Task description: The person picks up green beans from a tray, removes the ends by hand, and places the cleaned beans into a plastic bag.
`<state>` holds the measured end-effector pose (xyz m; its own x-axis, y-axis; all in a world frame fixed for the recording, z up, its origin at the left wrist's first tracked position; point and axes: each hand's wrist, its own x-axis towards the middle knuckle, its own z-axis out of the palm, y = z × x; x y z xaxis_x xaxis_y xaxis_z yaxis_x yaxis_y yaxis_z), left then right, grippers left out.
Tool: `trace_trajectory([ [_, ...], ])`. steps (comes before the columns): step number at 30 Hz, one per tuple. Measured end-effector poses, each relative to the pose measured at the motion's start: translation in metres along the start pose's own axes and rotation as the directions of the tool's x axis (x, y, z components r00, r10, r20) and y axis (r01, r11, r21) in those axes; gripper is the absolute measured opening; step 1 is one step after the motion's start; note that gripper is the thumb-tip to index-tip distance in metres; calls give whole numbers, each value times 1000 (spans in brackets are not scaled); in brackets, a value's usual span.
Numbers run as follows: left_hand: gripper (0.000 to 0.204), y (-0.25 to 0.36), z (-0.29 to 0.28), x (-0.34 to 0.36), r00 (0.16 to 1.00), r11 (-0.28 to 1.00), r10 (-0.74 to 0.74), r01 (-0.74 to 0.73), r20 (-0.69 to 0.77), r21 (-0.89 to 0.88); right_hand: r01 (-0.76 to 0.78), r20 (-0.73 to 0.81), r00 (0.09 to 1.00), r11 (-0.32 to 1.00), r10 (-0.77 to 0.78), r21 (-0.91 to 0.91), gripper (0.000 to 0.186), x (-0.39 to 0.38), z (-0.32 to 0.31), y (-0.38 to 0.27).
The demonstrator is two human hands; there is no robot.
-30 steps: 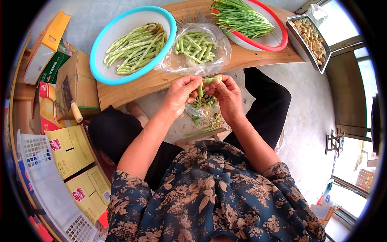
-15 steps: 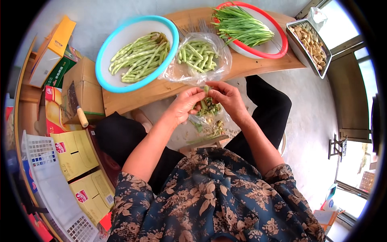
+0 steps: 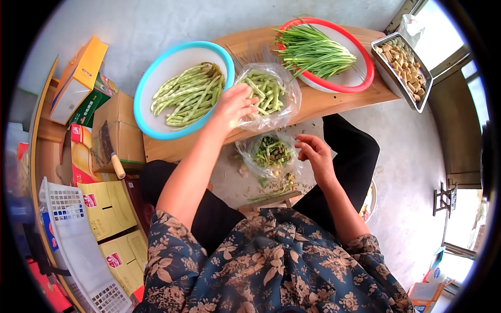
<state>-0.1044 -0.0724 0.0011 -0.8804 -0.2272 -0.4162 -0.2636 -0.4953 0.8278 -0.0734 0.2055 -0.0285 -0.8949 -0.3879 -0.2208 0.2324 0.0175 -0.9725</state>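
Observation:
My left hand (image 3: 234,106) is over the left edge of a clear plastic bag (image 3: 288,107), between it and a blue-rimmed basin (image 3: 142,117). Its fingers look spread, though slightly blurred, with nothing visible in them. Inside the bag lie snapped green bean pieces (image 3: 269,94); long whole green beans (image 3: 188,96) fill the middle of the basin. Lower down, my right hand (image 3: 317,156) hovers with bent fingers apart and holds nothing I can see. Beside it, below the table edge, a second clear bag (image 3: 249,156) contains green and brown trimmings (image 3: 272,151).
On the wooden table (image 3: 318,107) are a red-rimmed basin (image 3: 371,73) of long green stalks and a metal tray (image 3: 429,86) of brown chunks. A knife (image 3: 112,151) rests against a cardboard box (image 3: 125,128) at left. Nearby stand a white plastic basket (image 3: 78,250) and yellow boxes (image 3: 108,208).
My hands have come apart from around a green bean piece. The left moved up and left to the bag of pieces; the right moved right and down. The trimmings bag is now uncovered.

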Motion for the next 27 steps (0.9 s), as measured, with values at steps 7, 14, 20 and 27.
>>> trace_trajectory([
  [7, 16, 46, -117, 14, 926, 805, 329, -174, -183, 567, -76, 20, 997, 996, 76, 46, 21, -6, -16, 27],
  [14, 17, 17, -165, 62, 854, 131, 516, 0, -68, 991, -93, 49, 995, 995, 92, 26, 20, -10, -6, 26],
  [20, 17, 5, -162, 74, 846, -13, 524, 124, -99, 992, -117, 39, 992, 993, 117, 17, 19, -12, -9, 26],
  [27, 15, 64, -141, 27, 928, 588, 342, -88, -149, 804, -122, 55, 991, 992, 122, -14, 20, -6, -6, 25],
])
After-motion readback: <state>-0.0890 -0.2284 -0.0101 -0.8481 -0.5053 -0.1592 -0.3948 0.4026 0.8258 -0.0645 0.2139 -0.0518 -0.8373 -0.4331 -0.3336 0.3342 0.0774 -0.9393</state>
